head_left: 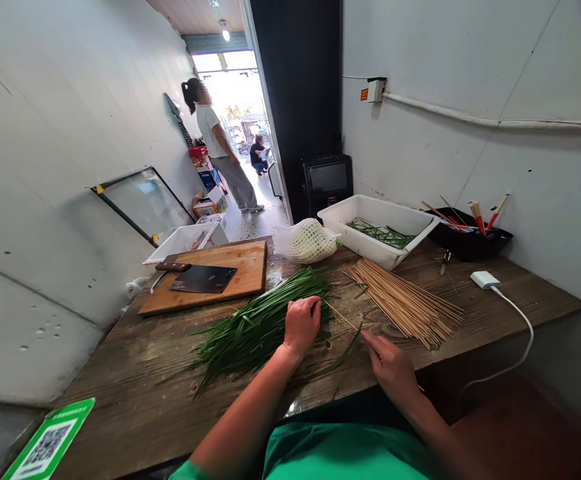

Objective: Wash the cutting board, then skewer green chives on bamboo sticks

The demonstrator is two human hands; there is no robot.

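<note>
One thin bamboo skewer spans the gap between my two hands. My left hand is closed on its far end, beside a heap of long green chives. With the fingers pinched, my right hand holds the near end together with a green chive leaf, which trails down to the left over the wood. A fanned pile of bamboo skewers lies right of the hands.
A cleaver rests on a wooden cutting board at the left. Behind are a net-wrapped bundle, a white tub with green pieces, and a black bowl. A white charger sits right. A person stands beyond the table.
</note>
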